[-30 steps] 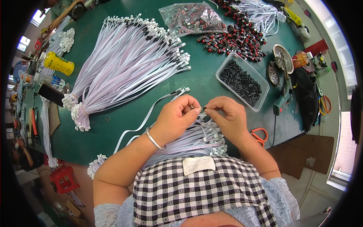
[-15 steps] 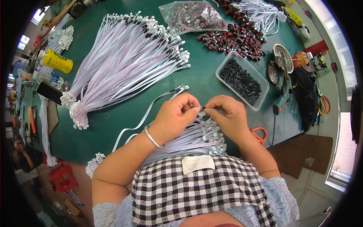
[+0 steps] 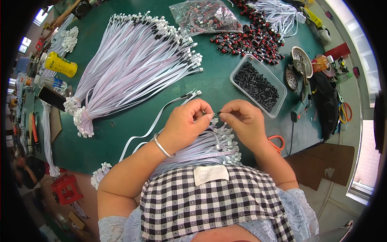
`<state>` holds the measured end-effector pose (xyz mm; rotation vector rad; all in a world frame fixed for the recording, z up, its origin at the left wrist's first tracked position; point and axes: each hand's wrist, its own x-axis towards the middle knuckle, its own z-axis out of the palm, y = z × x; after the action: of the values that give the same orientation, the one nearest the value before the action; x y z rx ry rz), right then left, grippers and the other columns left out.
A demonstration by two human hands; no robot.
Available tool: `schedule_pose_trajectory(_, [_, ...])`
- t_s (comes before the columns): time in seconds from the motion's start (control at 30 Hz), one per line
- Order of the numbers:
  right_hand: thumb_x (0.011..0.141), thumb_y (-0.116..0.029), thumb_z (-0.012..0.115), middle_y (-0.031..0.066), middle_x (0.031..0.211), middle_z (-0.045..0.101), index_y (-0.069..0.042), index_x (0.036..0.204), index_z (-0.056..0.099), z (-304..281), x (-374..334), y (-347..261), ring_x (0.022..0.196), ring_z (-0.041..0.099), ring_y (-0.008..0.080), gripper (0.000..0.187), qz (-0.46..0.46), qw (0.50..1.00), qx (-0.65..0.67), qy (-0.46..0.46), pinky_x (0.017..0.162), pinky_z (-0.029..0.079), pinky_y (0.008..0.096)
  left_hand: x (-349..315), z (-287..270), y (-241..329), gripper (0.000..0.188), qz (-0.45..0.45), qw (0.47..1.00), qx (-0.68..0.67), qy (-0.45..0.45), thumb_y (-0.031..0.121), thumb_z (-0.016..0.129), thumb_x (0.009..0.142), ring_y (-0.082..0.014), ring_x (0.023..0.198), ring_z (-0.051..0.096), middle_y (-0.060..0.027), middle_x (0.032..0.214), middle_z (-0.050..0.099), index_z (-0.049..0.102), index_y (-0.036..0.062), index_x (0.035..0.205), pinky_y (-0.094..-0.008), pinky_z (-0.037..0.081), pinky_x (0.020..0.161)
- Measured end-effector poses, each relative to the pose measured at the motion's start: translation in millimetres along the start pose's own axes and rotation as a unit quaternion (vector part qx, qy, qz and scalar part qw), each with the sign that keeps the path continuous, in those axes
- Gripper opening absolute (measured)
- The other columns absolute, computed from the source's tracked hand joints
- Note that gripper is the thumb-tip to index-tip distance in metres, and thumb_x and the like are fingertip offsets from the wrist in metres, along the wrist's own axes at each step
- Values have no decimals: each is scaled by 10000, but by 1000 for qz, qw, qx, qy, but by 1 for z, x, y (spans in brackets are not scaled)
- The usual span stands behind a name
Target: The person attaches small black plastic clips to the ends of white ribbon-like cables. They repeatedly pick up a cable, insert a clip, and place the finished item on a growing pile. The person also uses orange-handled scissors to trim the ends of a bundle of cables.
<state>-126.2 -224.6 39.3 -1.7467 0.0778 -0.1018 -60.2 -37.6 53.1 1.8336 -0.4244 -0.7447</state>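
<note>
My left hand (image 3: pixel 186 122), a metal bangle at its wrist, is closed in a pinch around a thin wire end (image 3: pixel 214 116), most of which the fingers hide. Just to the right, my right hand (image 3: pixel 244 120) pinches a small black sleeve (image 3: pixel 219 113) between thumb and forefinger. A narrow gap separates the two sets of fingertips. Below both hands lies a bundle of white flat cables (image 3: pixel 209 147) with white connectors, close against my checked apron. One loose white cable (image 3: pixel 159 115) with a dark-sleeved end stretches past my left hand.
A clear tub (image 3: pixel 235 82) of black sleeves stands beyond my right hand. Black-and-red parts (image 3: pixel 252 44) are heaped behind it, near a plastic bag (image 3: pixel 205 18). A large cable bundle (image 3: pixel 129 72) spreads at left. Orange-handled scissors (image 3: pixel 277 142) and a green-handled tool (image 3: pixel 299 109) lie at right.
My right hand has moved slightly right with the black sleeve, so the fingertips that were together are now apart. My left hand has stayed in place.
</note>
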Motion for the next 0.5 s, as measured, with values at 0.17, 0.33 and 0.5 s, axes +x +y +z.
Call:
schedule_pose_trajectory(0.17, [783, -25, 714, 65, 830, 654, -15, 869, 661, 1, 0, -3, 721, 630, 144, 101, -21, 999, -39, -2, 636, 494, 263, 0, 1, -1, 92, 6, 1000, -12, 2, 88, 626, 871, -14, 658, 459, 56, 784, 550, 602, 42, 947, -180, 396, 605])
schedule_pose_trajectory(0.33, [772, -17, 717, 61, 832, 656, -18, 856, 654, 4, 0, -2, 722, 630, 148, 105, -44, 998, -41, 8, 633, 492, 263, 0, 1, 0, 92, 7, 1000, -16, 3, 89, 625, 873, -14, 656, 456, 56, 785, 550, 601, 43, 948, -180, 395, 604])
schedule_pose_trajectory(0.5, [762, -5, 720, 58, 846, 663, -22, 846, 646, 6, -1, 4, 721, 630, 153, 113, -80, 995, -54, 20, 624, 487, 261, 0, 1, 2, 94, 2, 1000, -23, 1, 95, 626, 874, -16, 653, 456, 56, 782, 550, 603, 43, 949, -182, 395, 601])
